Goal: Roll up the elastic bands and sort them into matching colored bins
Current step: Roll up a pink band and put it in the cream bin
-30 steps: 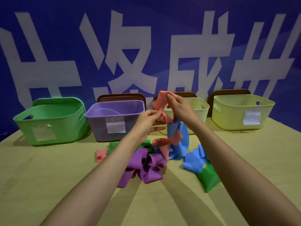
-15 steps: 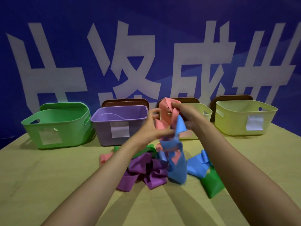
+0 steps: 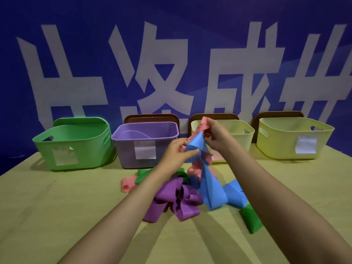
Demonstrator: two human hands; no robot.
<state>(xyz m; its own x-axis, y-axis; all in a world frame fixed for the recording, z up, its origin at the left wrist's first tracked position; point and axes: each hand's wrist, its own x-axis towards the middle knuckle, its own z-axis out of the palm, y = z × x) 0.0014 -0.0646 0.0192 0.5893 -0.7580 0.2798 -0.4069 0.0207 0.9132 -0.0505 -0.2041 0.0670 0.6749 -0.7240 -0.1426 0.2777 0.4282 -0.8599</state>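
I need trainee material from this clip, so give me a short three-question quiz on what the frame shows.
1. How many bins stand in a row at the back of the table?
2. True or false: the purple band lies inside the purple bin.
3. What does the right hand grip?
A) the pink band
B) the purple band
C) nothing

Key
1. Four.
2. False: it lies on the table in front of the bins.
3. A. The left hand pinches the blue band.
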